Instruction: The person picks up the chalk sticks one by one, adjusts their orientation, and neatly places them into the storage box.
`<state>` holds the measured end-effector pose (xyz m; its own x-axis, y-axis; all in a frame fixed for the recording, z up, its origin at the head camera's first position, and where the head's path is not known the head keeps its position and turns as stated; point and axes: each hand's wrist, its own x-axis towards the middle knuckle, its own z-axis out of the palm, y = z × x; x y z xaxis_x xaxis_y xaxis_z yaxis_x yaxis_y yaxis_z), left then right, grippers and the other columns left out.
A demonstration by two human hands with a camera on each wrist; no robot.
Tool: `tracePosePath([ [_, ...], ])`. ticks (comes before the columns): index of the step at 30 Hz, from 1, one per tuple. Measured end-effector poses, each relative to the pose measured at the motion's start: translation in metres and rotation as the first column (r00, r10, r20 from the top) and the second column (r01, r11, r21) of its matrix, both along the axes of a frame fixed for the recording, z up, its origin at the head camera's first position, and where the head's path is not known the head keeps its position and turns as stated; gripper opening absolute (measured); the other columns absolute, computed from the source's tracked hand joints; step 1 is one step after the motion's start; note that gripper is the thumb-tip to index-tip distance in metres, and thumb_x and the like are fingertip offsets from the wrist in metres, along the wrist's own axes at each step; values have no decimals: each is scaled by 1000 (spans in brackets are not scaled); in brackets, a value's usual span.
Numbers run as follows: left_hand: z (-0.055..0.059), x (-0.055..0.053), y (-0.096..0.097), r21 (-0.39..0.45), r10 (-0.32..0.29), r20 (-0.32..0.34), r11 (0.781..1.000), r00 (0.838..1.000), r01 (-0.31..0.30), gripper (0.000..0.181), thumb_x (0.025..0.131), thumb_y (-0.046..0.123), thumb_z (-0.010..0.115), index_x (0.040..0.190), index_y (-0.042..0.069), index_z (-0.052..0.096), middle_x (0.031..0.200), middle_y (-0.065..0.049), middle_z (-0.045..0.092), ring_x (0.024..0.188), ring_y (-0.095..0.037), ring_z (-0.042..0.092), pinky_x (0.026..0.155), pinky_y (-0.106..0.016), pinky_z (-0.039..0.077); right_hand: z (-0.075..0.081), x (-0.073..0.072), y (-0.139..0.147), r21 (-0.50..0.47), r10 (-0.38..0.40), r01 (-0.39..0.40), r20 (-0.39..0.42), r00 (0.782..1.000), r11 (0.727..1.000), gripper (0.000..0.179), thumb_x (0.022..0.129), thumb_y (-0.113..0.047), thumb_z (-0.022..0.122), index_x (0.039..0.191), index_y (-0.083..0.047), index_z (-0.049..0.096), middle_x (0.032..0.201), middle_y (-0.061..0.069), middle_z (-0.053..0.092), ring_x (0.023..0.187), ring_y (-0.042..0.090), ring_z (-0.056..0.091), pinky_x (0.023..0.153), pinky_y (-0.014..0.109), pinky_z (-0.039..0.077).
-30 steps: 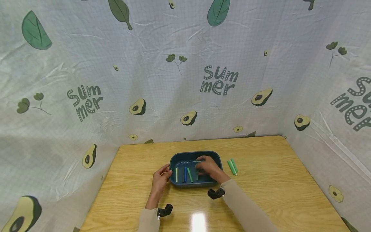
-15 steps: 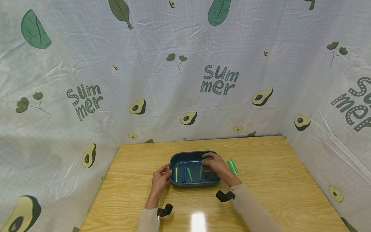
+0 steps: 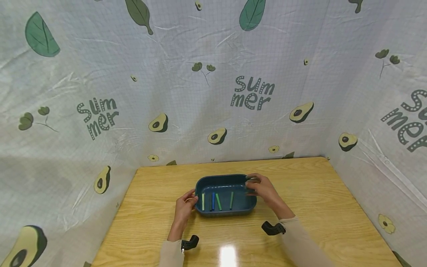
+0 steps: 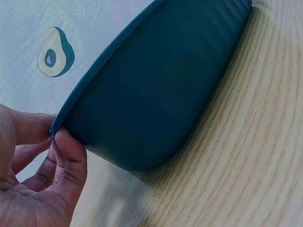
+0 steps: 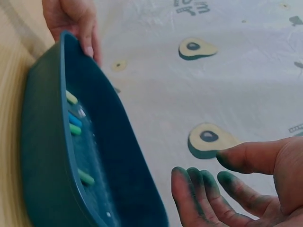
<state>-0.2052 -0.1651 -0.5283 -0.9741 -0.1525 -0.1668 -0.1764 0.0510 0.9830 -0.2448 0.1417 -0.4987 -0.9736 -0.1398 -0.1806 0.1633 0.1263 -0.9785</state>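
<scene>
A dark teal plastic tub (image 3: 227,213) stands on the table. Inside it lie several chalk sticks: a pale yellow-green chalk (image 3: 203,201), a blue chalk (image 3: 213,201), a green chalk (image 3: 218,202), and another green chalk (image 3: 231,200) farther right. At the tub's left end, my left hand (image 3: 183,213) pinches the rim between thumb and fingers, as the left wrist view also shows. My right hand (image 3: 264,190) hovers at the tub's right rim with loosely bent fingers and holds nothing. Green dust coats its fingertips (image 5: 227,178) in the right wrist view.
The wooden table (image 3: 153,193) extends around the tub on all sides. A white sheet (image 3: 180,96) printed with avocados and lettering hangs behind and at both sides. Where green chalks lay to the right of the tub, my right hand now covers the view.
My right hand has let go of a green chalk in the tub and moved right, to over the tub's right rim. The left hand keeps its hold in the same place.
</scene>
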Motion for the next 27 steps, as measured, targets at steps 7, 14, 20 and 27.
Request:
tracePosePath([
  [7,-1,-1,0,2,4,-15,1000,1000,-4,41,93,-1,60,133,-8,54,105,-13,55,81,-10,57,65,-26,52,0,4,24,58,-44,46,-46,998,997,41,97,-11,59,136,-1,49,126,25,56,108,36,63,92,48,54],
  [14,-30,-14,-5,7,24,-5,1000,1000,-24,41,93,2,62,133,-4,57,104,-10,56,81,-7,57,63,-24,51,-5,8,45,106,-112,119,-71,991,987,39,98,-13,59,134,0,51,124,23,58,100,28,66,91,46,54],
  [20,-36,-15,-4,1,39,-9,999,999,-39,42,94,4,63,134,-2,57,103,-6,55,81,-7,57,64,-24,50,-15,14,57,170,-166,190,-148,975,967,40,98,-14,59,134,0,52,123,25,59,107,37,65,89,45,55],
  [27,-21,-8,-2,-1,29,-8,1000,1000,-29,41,94,2,61,134,-5,56,103,-9,55,82,-9,58,66,-26,51,-32,22,61,289,-255,328,-261,931,899,35,96,-14,61,129,-1,57,117,23,64,102,35,68,78,35,58],
])
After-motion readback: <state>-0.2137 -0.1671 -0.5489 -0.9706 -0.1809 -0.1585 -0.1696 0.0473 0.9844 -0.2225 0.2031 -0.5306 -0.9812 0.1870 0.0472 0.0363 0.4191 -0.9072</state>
